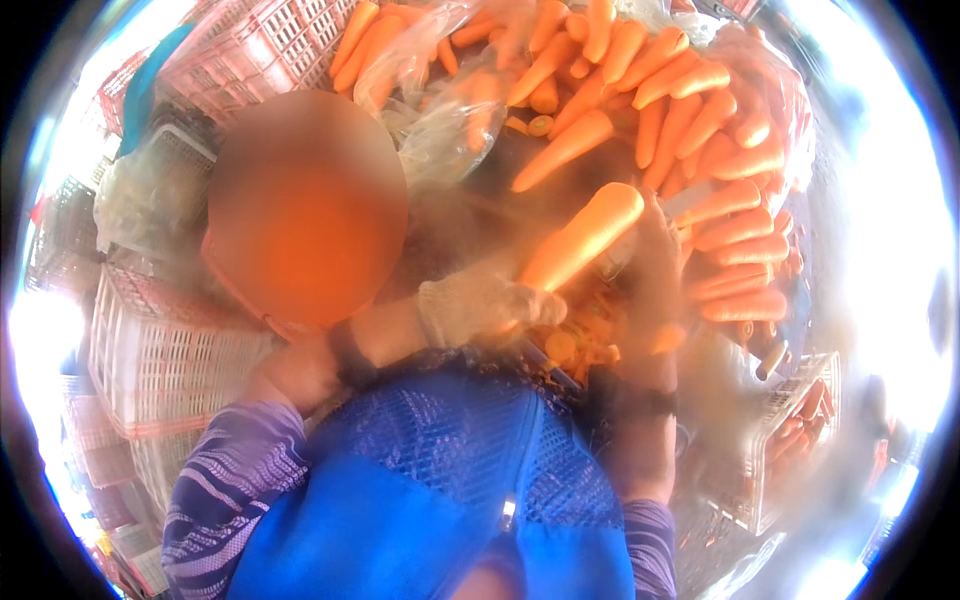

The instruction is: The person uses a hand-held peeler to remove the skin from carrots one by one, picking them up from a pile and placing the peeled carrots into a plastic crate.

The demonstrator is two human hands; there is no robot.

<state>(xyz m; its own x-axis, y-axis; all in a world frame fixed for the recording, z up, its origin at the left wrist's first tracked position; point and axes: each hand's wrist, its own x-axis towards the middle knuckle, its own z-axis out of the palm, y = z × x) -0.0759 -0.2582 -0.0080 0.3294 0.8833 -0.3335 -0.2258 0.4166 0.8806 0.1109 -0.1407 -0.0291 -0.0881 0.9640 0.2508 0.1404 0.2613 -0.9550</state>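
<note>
My left hand [491,306], in a pale knit glove, grips the lower end of a large carrot [589,232]. The carrot slants up to the right, its thick end close to my right hand [656,247]. That hand is blurred and raised at the carrot's right; its grip is unclear. A pale flat piece [686,199], possibly a blade, shows beside its fingers. Below the hands lies a heap of carrot trimmings [592,337]. A single carrot [562,150] rests just beyond, in front of the main pile.
Many carrots [675,82] are heaped ahead and to the right, partly on clear plastic bags [442,112]. Stacked carrots [742,255] line the right. Plastic crates [180,360] stand at left; another crate [757,465] at lower right holds carrots. A round orange area [307,225] at left is blurred.
</note>
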